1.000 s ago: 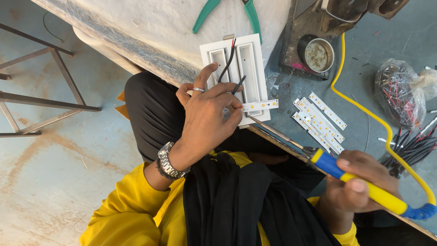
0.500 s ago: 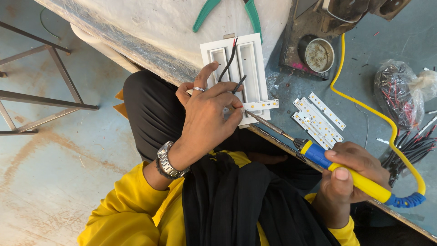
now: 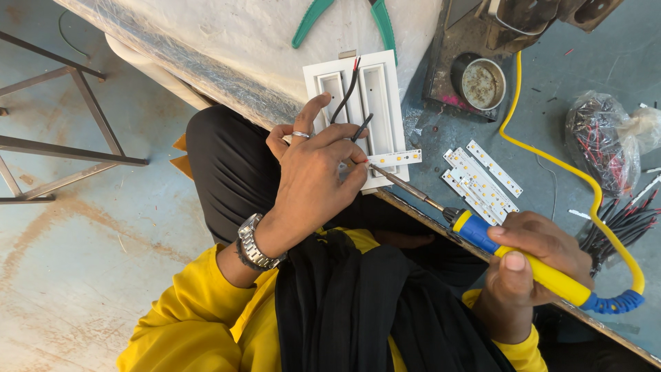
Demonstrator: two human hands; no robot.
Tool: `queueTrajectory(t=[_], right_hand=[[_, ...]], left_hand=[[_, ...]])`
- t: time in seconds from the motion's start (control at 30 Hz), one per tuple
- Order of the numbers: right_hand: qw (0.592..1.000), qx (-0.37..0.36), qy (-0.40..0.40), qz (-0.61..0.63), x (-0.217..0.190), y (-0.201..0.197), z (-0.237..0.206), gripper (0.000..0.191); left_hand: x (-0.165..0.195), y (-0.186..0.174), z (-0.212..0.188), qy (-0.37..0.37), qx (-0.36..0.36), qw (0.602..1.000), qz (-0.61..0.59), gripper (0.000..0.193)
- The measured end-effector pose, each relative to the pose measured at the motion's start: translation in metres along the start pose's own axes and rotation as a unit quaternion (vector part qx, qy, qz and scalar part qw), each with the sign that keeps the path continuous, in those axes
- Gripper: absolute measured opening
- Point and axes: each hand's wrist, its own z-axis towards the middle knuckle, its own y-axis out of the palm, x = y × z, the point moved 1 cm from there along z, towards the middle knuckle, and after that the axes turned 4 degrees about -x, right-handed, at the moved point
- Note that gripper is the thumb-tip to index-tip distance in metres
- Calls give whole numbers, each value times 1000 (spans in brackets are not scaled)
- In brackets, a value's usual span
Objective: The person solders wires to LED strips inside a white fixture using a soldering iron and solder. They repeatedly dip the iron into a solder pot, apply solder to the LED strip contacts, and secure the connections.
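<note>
My left hand (image 3: pixel 318 180), with a ring and a metal wristwatch, pinches a narrow white LED strip (image 3: pixel 396 158) and black and red wires (image 3: pixel 348 93) over a white slotted housing (image 3: pixel 358 103) at the bench edge. In my right hand (image 3: pixel 527 265) I grip the yellow and blue handle of a soldering iron (image 3: pixel 482 234). Its metal tip reaches left and touches the strip's near end beside my left fingers. A yellow cord (image 3: pixel 571 176) loops away from the handle across the bench.
Several loose LED strips (image 3: pixel 480 177) lie right of the housing. A round tin (image 3: pixel 480 83) sits on a dark stand behind them. Green-handled pliers (image 3: pixel 344 15) rest on the white cover. A clear bag of wires (image 3: pixel 606 141) and loose wire ends are far right. A metal frame (image 3: pixel 62 151) stands left.
My right hand has slid the soldering iron leftward, bringing its tip from near the loose strips up to the held strip. My left hand has stayed in place.
</note>
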Motion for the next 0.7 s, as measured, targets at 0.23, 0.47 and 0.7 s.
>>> queueTrajectory(t=[0.23,0.47,0.7], right_hand=[[998,-45,-39,-15,-9,5,16,36],[997,-37,-67,-23,-10,6,15,33],[999,6,-27,-42,-10,-6,11,36]], left_hand=[[0,1,0,-1,1,1000,-2,4],[-2,3,-3,-3,0,1000,1,4],[-1,3,-3,2,8,1000,-5,5]])
